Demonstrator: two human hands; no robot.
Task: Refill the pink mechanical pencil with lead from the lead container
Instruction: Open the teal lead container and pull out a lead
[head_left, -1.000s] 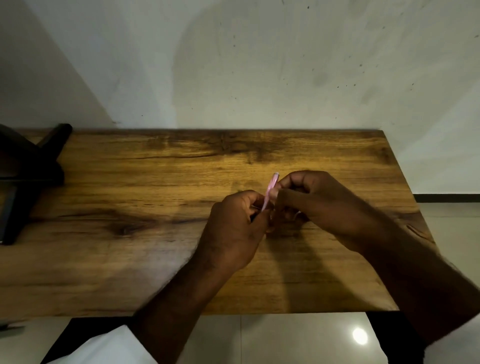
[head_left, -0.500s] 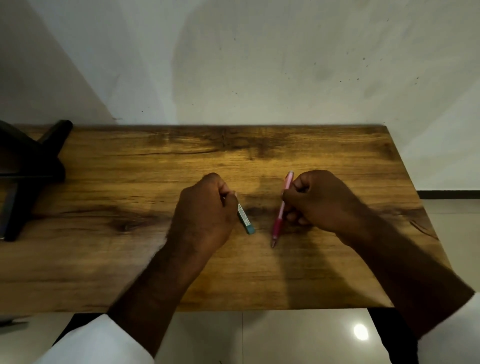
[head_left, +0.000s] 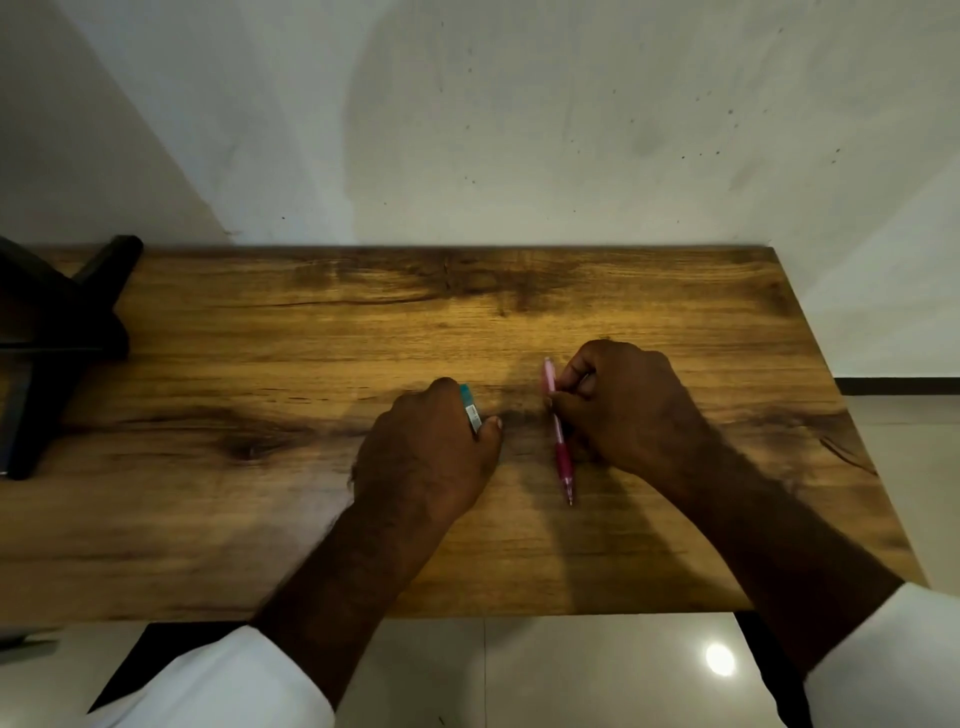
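Observation:
The pink mechanical pencil (head_left: 558, 436) lies lengthwise over the wooden table (head_left: 260, 493), its metal tip pointing toward me and its pale cap end pointing away. My right hand (head_left: 623, 405) pinches its upper barrel between thumb and curled fingers. A hand's width to the left, my left hand (head_left: 426, 457) holds the small teal lead container (head_left: 470, 408) between thumb and fingers; only its teal top and white label show above the knuckles. Both hands sit low on the tabletop. No lead is visible.
A black stand (head_left: 57, 332) with angled legs occupies the table's left end. The table's right edge and near edge drop to a glossy tiled floor (head_left: 571, 670). A white wall rises directly behind the table.
The hands, joined at the pencil a second ago, have separated: the left carried the lead container leftward, the right kept the pencil. Since half a second ago the container has turned to stand more upright.

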